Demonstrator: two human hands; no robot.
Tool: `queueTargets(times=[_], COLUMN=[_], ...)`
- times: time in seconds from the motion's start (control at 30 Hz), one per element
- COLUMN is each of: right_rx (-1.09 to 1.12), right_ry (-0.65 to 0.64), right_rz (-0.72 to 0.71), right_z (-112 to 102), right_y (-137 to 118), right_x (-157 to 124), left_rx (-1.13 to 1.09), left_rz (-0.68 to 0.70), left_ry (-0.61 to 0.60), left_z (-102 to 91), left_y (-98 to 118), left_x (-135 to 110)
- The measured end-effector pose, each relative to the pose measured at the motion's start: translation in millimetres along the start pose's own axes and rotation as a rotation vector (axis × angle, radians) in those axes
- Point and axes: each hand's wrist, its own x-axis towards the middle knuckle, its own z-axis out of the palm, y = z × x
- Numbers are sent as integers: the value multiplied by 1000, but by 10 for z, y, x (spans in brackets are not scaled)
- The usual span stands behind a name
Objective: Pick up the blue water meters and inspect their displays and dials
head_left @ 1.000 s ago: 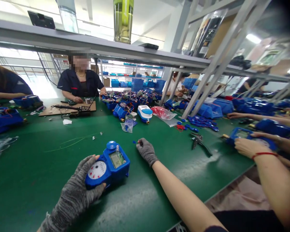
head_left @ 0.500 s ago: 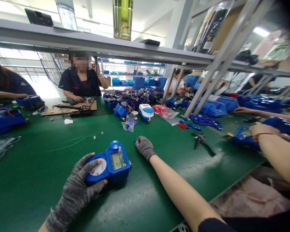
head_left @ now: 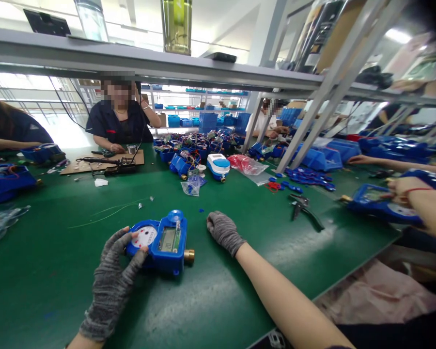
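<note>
facing upward at lower centre, a blue meter (head_left: 155, 247) is grasped at its dial end by the gloved left hand (head_left: 111, 281). the gloved right hand (head_left: 225, 232) is clenched near the middle of the frame, nothing seen inside it; a small blue piece (head_left: 201, 210) is seen just beyond. the dial (head_left: 146, 236) and display (head_left: 168, 240) are already seated in the meter, and a brass fitting (head_left: 189, 256) is exposed at its right end; whether any work is left cannot be told. the bench's (head_left: 58, 291) near edge is seen slanting across lower right, well apart from the meter. open room is offered at lower left and between the right hand and the pliers (head_left: 310, 215); upper centre is crowded by wired housings (head_left: 199, 145).
</note>
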Motion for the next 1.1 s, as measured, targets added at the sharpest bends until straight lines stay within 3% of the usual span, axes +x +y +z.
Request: queueTargets(times=[0.17, 0.3, 0.43, 0.67, 1.1], right_rx=[108, 408, 672, 649, 517], right_ry=[11, 20, -63, -110, 67], right_rz=[-10, -146, -340, -387, -646], right_z=[10, -91, -246, -351, -242], right_y=[31, -122, -302, -408, -309], right_x=[26, -68, -290, -408, -465], left_rx=[-188, -311, -307, -299, -296], left_rz=[-246, -267, -233, -221, -221], left_ry=[-47, -98, -124, -139, -129], left_z=[-9, -19, 5, -2, 1], left_y=[72, 53, 35, 23, 35], left_x=[75, 137, 115, 131, 134])
